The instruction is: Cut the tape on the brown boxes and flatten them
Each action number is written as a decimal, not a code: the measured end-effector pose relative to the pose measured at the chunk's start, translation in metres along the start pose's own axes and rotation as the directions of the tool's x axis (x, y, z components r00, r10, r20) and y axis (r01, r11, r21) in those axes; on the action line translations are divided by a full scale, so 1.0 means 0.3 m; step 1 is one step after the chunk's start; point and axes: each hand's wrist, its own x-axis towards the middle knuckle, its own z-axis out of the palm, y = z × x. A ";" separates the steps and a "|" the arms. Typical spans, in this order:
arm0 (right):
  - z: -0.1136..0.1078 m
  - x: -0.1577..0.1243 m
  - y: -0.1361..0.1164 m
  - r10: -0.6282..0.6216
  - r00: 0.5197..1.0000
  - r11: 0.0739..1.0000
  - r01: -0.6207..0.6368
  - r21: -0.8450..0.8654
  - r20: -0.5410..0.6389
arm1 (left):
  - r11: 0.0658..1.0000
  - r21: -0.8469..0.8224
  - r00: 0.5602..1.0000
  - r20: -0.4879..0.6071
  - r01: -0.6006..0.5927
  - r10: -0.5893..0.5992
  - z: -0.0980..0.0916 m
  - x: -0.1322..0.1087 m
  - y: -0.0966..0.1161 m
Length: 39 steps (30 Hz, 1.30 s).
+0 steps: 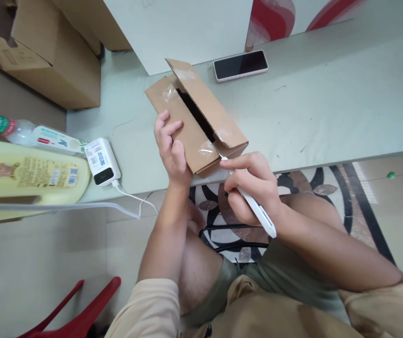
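A small brown cardboard box (pixel 201 126) rests tilted near the table's front edge. One long top flap stands partly raised, leaving a dark gap, and pieces of clear tape cling near both ends. My left hand (pixel 171 150) holds the box at its left side, fingers and thumb bent against the top. In my right hand (pixel 254 188) is a white utility knife (pixel 252 206), gripped like a pen with the index finger stretched along it. Its tip touches the box's near right corner, by the tape and the end of the gap.
A phone (pixel 241 65) lies behind the box, before a white panel (pixel 187 33). To the left are a larger carton (pixel 57 56), a plastic bottle (pixel 21 132), a yellow jug (pixel 32 173) and a white power bank (pixel 102 161) with a cable. A red chair (pixel 92 305) stands below.
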 end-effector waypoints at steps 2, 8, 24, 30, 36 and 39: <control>0.002 -0.003 0.004 -0.012 1.000 1.000 0.013 0.017 -0.016 | 0.999 0.003 0.999 -0.004 0.043 -0.043 0.000 0.000 0.007; 0.007 -0.010 0.025 -0.054 0.998 0.998 0.055 0.034 -0.011 | 0.999 -0.034 1.000 -0.016 0.013 -0.014 0.005 0.002 0.037; -0.071 0.034 0.145 -0.001 0.938 0.995 -0.035 -0.095 -0.347 | 0.998 -0.059 0.997 -0.072 -0.033 0.028 0.001 0.005 0.034; -0.022 0.034 0.334 0.406 0.913 0.875 -0.379 -0.303 0.032 | 0.992 -0.088 0.994 -0.075 -0.089 0.083 0.008 0.013 0.009; -0.002 0.018 0.399 0.550 0.779 0.804 -0.396 -0.443 0.302 | 0.994 -0.074 0.993 -0.083 -0.086 0.080 0.005 0.010 0.010; -0.001 0.023 0.396 0.547 0.776 0.803 -0.379 -0.460 0.315 | 0.997 -0.036 0.996 -0.061 -0.065 0.063 -0.005 0.006 0.009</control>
